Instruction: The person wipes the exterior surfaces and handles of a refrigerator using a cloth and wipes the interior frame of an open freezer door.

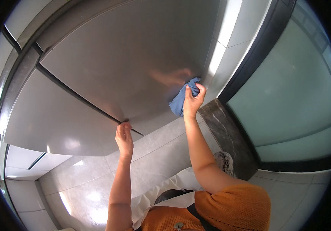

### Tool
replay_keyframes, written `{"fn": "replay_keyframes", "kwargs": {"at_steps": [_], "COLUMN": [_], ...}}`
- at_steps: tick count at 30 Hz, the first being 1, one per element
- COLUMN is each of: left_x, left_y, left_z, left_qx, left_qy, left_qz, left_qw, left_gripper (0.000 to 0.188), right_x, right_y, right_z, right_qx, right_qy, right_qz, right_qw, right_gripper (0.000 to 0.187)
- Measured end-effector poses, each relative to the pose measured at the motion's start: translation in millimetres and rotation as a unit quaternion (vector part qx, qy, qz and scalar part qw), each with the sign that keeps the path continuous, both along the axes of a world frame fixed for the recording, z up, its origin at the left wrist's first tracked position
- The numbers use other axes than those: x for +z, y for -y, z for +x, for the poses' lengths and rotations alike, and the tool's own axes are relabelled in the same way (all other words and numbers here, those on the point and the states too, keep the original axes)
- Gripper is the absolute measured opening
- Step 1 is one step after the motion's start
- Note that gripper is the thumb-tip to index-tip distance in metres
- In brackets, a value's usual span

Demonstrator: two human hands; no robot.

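Note:
A large, glossy grey door panel (134, 50), like a refrigerator's, fills the upper middle of the head view. My right hand (194, 101) presses a crumpled blue cloth (179, 102) against it near its right edge, thumb and fingers pinched around the fabric. A dark gap (80, 98) separates this panel from a second grey panel (57, 119) at the lower left. At the near end of that gap, my left hand (124, 139) has its fingers curled onto the panel edge. Its fingertips are partly hidden there. A faint reflection of the right hand shows on the door.
To the right stand a frosted glass door (285, 92) in a dark frame and a dark marbled stone sill (231, 131). A pale tiled wall (233, 34) borders the grey door. Grey floor tiles (84, 184) lie below, with white cabinet fronts (34, 161) at the left.

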State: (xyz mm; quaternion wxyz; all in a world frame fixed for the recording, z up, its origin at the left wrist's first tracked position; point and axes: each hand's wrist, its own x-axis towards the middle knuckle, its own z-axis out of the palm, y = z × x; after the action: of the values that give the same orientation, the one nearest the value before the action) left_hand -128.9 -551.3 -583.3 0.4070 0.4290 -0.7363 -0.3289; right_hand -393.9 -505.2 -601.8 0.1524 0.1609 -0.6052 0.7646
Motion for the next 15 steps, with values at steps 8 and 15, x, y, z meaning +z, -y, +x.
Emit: {"fn": "replay_keyframes", "kwargs": {"at_steps": [8, 15], "left_x": [-10.5, -10.1], "left_y": [4.4, 3.3], "left_z": [2.5, 0.8], "left_qx": [0.004, 0.003], "left_qy": [-0.023, -0.004], "left_qz": [-0.010, -0.031], "left_qw": [1.000, 0.999], "left_gripper": [0.016, 0.018], "right_x": [-0.1, -6.9], "right_y": [-6.3, -11.0], "right_z": [0.3, -12.7], "right_qx": [-0.002, -0.014], "right_qy": [-0.077, -0.037], "right_qz": [0.073, 0.076], "right_qw": [0.994, 0.996], "right_gripper": [0.030, 0.033]}}
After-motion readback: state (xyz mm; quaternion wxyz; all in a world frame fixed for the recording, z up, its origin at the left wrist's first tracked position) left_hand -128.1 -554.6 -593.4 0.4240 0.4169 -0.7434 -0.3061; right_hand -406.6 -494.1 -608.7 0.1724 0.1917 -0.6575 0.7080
